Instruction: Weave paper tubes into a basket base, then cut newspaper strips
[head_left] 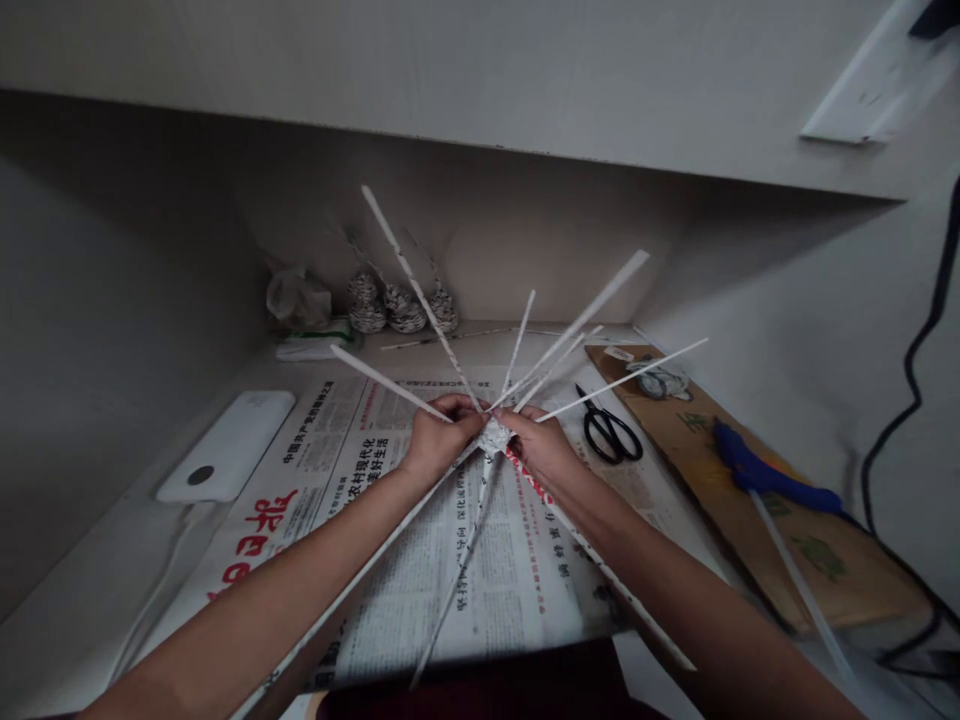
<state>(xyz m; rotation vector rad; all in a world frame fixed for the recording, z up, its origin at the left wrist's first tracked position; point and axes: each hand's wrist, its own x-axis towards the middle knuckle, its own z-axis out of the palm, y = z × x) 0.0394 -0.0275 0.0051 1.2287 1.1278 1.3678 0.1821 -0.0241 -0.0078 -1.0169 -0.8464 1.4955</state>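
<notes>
A small woven piece of rolled newspaper strips (495, 436) is held between my two hands, above newspaper sheets. Long thin paper sticks (600, 300) radiate from it in several directions, away from me and back along my forearms. My left hand (448, 432) grips its left side, thumb at the centre and fingers curled behind. On the right side my right hand (541, 440) pinches it, with the thumb close to the left thumb. The fingertips behind the piece are partly hidden. Black-handled scissors (612, 432) lie just right of my right hand.
Newspaper (300, 520) covers the table. A white power bank (229, 445) with a cable lies left. At right, a blue glue gun (772, 475) rests on cardboard (750, 540). Several small woven gourd shapes (405, 308) and a plastic bag (298, 297) stand at the back under a low overhang (450, 70).
</notes>
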